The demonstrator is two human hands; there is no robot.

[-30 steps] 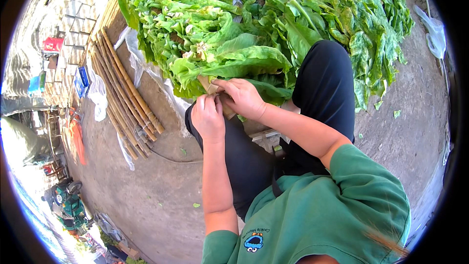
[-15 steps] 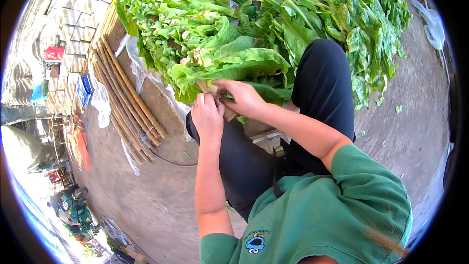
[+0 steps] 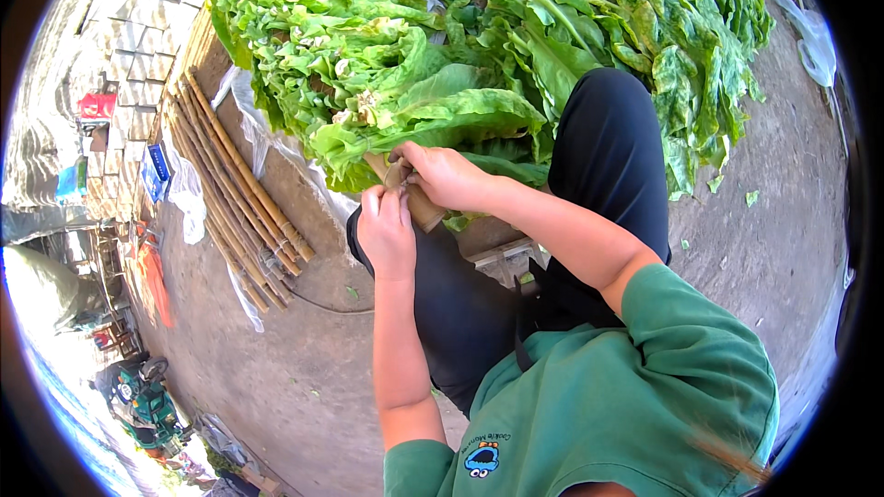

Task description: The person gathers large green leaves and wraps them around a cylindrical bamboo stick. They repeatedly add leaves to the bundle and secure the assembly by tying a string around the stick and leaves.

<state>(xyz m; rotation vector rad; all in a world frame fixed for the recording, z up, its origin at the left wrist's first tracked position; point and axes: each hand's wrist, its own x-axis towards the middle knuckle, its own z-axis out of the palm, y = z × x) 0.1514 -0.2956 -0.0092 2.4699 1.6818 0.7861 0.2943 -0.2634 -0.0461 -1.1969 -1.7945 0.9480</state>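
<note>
A pale wooden or bamboo pole end (image 3: 424, 211) juts out from a dense row of broad green leaves (image 3: 470, 120) and rests over my left thigh. My left hand (image 3: 387, 237) is closed in a pinch at the near side of the pole. Just above it, my right hand (image 3: 440, 175) curls over the pole with thumb and fingers drawn together. The fingertips of both hands almost meet at a small tan piece on the pole. Whatever thin thing they pinch there is too small to make out.
More leaves (image 3: 635, 28) hang in a thick heap at the right, past my bent knee (image 3: 608, 120). Several bare poles (image 3: 244, 184) lie on the ground at the left, beside white plastic sheeting (image 3: 187, 189). A green motor vehicle (image 3: 143, 400) stands at the lower left.
My left hand has slipped slightly down and left, opening a small gap between the hands. My right hand has shifted a little up and left, showing more of the pole end.
</note>
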